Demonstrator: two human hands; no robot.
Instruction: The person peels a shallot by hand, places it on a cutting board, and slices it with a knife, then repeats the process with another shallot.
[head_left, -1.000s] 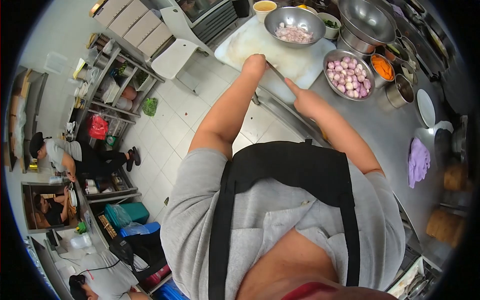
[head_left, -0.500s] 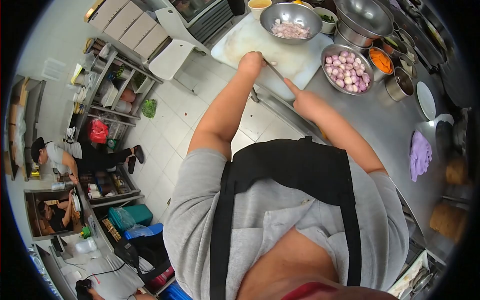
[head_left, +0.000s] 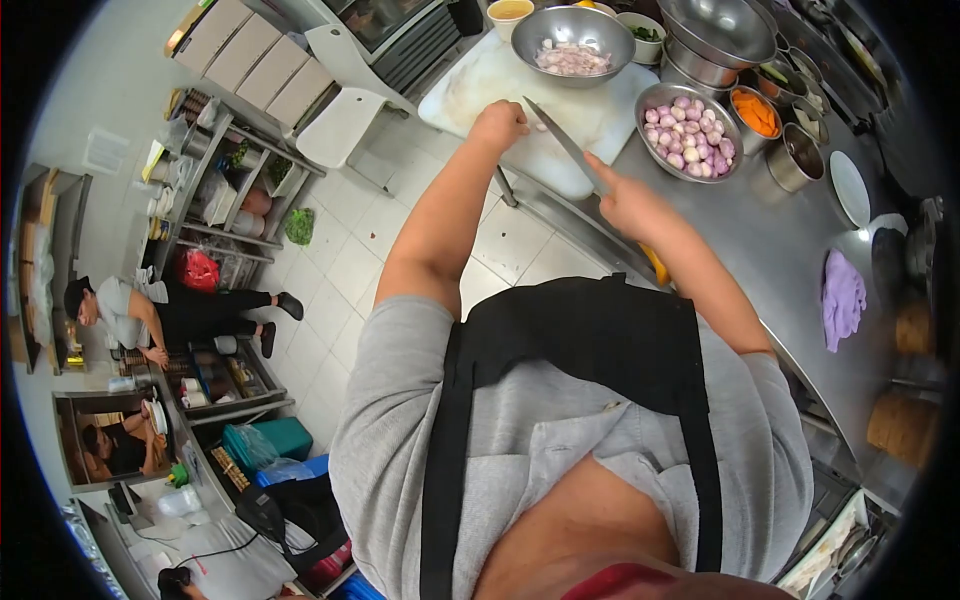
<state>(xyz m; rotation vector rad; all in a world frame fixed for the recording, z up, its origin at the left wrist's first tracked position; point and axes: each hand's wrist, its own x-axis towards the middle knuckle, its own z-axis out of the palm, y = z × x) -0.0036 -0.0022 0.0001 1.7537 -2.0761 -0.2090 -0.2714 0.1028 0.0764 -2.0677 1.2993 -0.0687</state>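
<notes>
In the head view my right hand grips a knife, its index finger stretched along the blade and the yellow handle end showing below the wrist. The blade slants over a white cutting board, its tip just right of my left hand. My left hand has its fingers curled at the board's near edge; what they hold, if anything, is hidden. A small pale piece lies on the board beside the blade. Behind it stands a steel bowl of chopped shallots. Whole peeled shallots fill another bowl to the right.
Orange slices sit in a steel container, near a steel pot. Stacked bowls stand behind. A white plate and a purple glove lie on the steel counter. Other people are at the left.
The knife has come away from my left hand's fingers, and more of its blade and yellow handle shows. My right hand has shifted slightly right and toward me.
</notes>
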